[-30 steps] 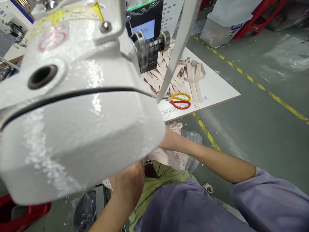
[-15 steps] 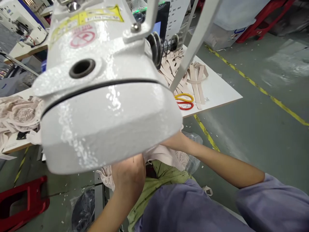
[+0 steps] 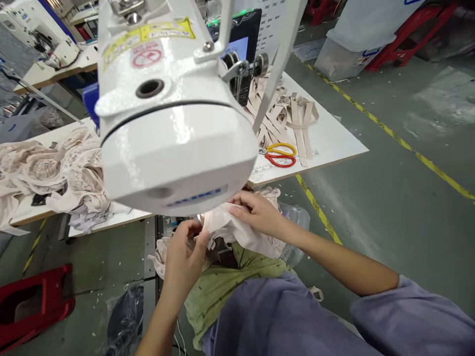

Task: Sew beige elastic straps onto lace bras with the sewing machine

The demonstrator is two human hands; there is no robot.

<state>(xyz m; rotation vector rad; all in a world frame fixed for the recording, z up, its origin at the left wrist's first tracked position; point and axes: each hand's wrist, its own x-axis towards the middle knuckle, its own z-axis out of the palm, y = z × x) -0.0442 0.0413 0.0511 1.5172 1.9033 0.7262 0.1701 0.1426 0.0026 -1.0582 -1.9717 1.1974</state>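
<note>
Below the machine head (image 3: 178,153), your left hand (image 3: 182,257) and right hand (image 3: 262,215) pinch pale fabric (image 3: 243,236), seemingly mid-work, though how much is finished doesn't show.

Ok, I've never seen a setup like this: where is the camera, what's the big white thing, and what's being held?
The view comes from one camera worn on the person's head, looking forward and down. The big white thing is a sewing machine. Just below it in the picture, the bare left hand and right hand both hold pale pink cloth. On the white tabletop to the right lie scissors with yellow and red handles, and a heap of pale strips. Left of the machine is a pile of lacy pieces.
</note>
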